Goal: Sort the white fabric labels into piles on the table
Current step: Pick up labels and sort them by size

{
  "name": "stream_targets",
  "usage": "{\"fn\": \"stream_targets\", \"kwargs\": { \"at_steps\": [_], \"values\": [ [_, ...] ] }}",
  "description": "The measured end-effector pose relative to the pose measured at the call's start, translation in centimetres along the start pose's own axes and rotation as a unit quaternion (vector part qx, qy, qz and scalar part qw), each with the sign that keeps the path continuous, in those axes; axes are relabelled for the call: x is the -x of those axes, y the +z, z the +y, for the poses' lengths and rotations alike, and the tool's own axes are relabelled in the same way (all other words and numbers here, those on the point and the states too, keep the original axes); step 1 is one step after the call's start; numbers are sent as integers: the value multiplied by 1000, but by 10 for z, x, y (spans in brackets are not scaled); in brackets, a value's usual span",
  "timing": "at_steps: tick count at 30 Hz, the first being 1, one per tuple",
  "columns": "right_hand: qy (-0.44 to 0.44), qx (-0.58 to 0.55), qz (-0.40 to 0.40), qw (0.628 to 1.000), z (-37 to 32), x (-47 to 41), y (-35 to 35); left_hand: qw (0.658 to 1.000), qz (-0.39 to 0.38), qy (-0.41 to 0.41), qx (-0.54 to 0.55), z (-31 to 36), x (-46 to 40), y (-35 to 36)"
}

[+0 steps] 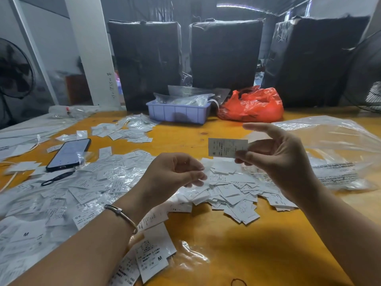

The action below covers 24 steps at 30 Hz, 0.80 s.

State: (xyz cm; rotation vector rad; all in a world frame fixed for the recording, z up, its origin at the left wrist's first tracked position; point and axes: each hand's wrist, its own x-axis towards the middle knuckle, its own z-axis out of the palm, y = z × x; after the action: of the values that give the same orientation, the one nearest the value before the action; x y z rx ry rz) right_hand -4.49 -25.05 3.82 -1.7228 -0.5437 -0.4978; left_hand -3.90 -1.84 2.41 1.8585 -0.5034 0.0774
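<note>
Right hand (276, 159) pinches one white label (226, 147) above the worktop (226, 234); left hand (175, 172) loosely curled, holding nothing, over the label heap (231, 193).

One white printed label (227, 147) held up flat above the loose heap of labels (231, 188) spread across the table (237, 244).

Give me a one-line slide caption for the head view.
Right hand pinches one label above the heap of labels; left hand hovers beside it.

held label (226, 147) print: too small to read | fan (14, 69): cut by left edge
</note>
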Motion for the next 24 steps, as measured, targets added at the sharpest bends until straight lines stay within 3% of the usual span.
{"fn": "stream_targets", "kwargs": {
  "at_steps": [11, 19, 24],
  "values": [
    [-97, 77, 4, 992, -23, 4, 9, 999, -2, 50, 9, 1, 0, 0],
    [-100, 143, 3, 985, -22, 6, 10, 999, -18, 39, 20, 2, 1, 2],
    [-99, 122, 6, 988, -25, 5, 8, 998, -50, 35, -2, 3, 1, 1]
  ]
}}
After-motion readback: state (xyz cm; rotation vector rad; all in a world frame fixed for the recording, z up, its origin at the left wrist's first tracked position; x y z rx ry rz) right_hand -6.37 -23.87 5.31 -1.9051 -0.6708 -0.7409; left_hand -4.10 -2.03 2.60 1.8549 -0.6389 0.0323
